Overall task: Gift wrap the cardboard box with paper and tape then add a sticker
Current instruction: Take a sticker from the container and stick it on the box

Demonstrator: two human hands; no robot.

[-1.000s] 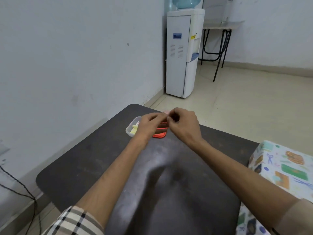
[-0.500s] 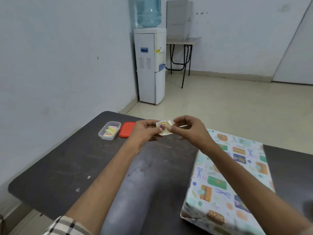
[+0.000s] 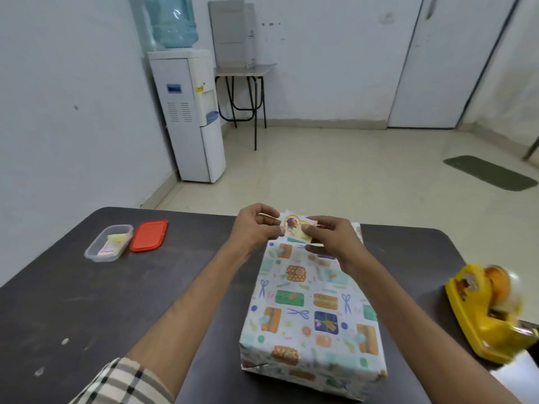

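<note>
The box (image 3: 312, 310), wrapped in pale patterned gift paper, lies lengthwise on the dark table (image 3: 116, 301) in front of me. A small sticker on its backing (image 3: 294, 225) is held above the box's far end. My left hand (image 3: 256, 225) pinches the sticker's left edge, and my right hand (image 3: 329, 237) pinches its right side with thumb and fingers. Both forearms reach forward, the right one crossing over the box.
A clear plastic tub (image 3: 108, 243) holding more stickers and its red lid (image 3: 148, 236) sit at the table's far left. A yellow tape dispenser (image 3: 490, 310) stands at the right edge. Beyond the table are a water dispenser (image 3: 189, 115), a small desk (image 3: 245, 71) and a door (image 3: 449, 59).
My view has swung right from the tub to the wrapped box. Both hands carried the sticker from above the tub to over the box's far end.
</note>
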